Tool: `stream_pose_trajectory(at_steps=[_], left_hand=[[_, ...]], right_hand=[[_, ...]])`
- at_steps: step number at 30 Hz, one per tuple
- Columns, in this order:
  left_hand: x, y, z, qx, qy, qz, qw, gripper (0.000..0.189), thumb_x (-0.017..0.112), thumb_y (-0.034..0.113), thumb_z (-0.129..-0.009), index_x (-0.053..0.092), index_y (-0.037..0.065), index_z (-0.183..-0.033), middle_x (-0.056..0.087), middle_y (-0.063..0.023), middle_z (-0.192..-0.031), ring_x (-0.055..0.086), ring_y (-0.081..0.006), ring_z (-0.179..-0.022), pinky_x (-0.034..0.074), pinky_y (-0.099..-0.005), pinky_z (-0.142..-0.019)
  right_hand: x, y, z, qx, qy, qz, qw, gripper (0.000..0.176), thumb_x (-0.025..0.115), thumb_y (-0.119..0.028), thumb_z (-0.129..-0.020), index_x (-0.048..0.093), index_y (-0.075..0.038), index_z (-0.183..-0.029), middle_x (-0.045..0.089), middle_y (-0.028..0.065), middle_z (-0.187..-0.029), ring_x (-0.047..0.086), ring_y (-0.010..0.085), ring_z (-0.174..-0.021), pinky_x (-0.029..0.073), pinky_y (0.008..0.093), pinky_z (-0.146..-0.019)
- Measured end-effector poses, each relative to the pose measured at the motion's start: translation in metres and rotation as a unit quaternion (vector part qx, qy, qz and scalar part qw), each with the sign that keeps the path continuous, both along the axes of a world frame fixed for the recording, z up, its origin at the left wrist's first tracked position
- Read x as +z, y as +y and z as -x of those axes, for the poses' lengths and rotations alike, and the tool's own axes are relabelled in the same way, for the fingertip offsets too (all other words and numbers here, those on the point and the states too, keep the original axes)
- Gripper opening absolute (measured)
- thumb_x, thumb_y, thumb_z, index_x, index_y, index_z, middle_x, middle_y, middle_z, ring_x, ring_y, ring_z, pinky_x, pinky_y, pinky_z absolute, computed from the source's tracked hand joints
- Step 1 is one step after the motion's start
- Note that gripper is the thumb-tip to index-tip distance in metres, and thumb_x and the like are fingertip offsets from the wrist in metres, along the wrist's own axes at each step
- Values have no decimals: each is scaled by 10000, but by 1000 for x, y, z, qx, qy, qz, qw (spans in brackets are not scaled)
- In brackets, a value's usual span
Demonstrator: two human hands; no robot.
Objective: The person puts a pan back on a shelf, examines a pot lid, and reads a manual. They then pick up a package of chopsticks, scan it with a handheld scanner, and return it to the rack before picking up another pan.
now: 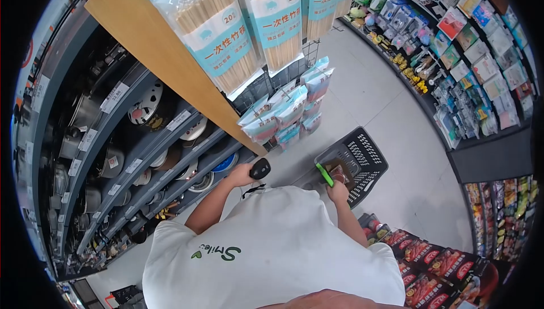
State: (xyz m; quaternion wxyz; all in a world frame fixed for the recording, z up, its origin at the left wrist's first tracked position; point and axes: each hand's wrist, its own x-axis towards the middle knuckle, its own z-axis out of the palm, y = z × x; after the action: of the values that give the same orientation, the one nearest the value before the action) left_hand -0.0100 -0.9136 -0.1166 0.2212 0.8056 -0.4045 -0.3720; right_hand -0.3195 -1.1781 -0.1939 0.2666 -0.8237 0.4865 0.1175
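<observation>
My left hand (240, 177) is closed around a small black rounded object (260, 169), whose exact kind I cannot tell. It is held out beside the lower end of a wooden shelf panel (170, 60). My right hand (338, 192) grips the bright green handle (324, 175) of a dark grey plastic shopping basket (371, 156). The basket hangs in front of me on the right, its sides full of slots. Inside lies a brownish packaged item (341, 174), partly covered by the hand and handle.
Pots and pans (110, 162) fill the curved shelves on the left. Packs of disposable bamboo chopsticks (275, 20) and smaller bags (289, 105) hang ahead. Racks of small packaged goods (453, 54) line the right. Red-and-black boxes (442, 263) stand near my right side.
</observation>
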Motion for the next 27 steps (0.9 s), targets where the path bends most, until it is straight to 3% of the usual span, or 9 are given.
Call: stream_pose_trajectory(at_steps=[3,5,7,8,12,13,14,20,27], left_hand=[[-48,62,-4,77,-17,-33,996,340,767,284,-665,688,48,-897,683,-197,-868,660,-356,-870,504,-429,-755],[-88,118,-4,84,-33,-95,991,323,775,318,-670,699,45,-823,689,-167,-786,678,-325,-770,513,-412,-707],[-107,171,3,129,47,-207,969,313,783,350,-670,696,60,-749,679,-125,-684,666,-281,-629,516,-383,-642],[-125,202,7,118,27,-216,969,299,785,356,-684,685,75,-709,663,-83,-612,634,-223,-525,502,-359,-570],[-104,264,26,232,207,-221,924,240,788,209,-740,641,28,-684,626,-74,-595,617,-169,-500,473,-296,-455],[-102,270,27,237,209,-221,923,240,788,209,-740,641,28,-684,626,-74,-595,617,-169,-500,473,-296,-455],[-102,275,28,247,208,-213,922,238,786,206,-741,642,24,-690,627,-76,-598,617,-168,-499,475,-295,-454],[-126,281,-5,303,220,-209,903,251,779,194,-744,645,-18,-727,635,-86,-622,623,-169,-508,501,-296,-475],[-118,261,-61,243,214,-109,940,245,761,217,-729,661,-5,-759,644,-87,-644,648,-174,-560,517,-298,-534]], right_hand=[[-10,-4,2,0,-8,-8,1000,342,625,-383,-823,677,-84,-981,682,206,-924,651,380,-902,508,471,-796],[-18,-8,0,-4,-10,-3,1000,336,626,-376,-825,679,-86,-987,682,205,-929,650,381,-907,506,470,-799],[-22,-12,-4,-23,-23,1,999,324,632,-356,-825,683,-86,-998,682,204,-938,645,382,-921,501,468,-807],[-29,-15,-5,-16,-19,-2,1000,358,607,-414,-848,682,-91,-986,682,203,-955,649,377,-931,507,464,-812],[-36,-23,-11,-29,-33,-12,999,357,626,-399,-837,685,-101,-1024,679,207,-962,644,379,-942,506,456,-815],[-39,-22,-13,-41,-39,-19,998,358,631,-394,-833,685,-103,-1036,678,210,-966,642,382,-946,504,456,-816],[-40,-20,-13,-48,-98,4,994,380,622,-385,-843,680,-27,-957,678,219,-844,654,400,-830,498,444,-727],[-55,-23,-20,-41,-60,9,997,432,633,-430,-843,679,-8,-925,672,210,-778,669,374,-775,499,429,-694],[-70,6,-33,-50,-88,43,994,516,638,-495,-852,669,20,-872,653,155,-679,663,295,-669,488,394,-631]])
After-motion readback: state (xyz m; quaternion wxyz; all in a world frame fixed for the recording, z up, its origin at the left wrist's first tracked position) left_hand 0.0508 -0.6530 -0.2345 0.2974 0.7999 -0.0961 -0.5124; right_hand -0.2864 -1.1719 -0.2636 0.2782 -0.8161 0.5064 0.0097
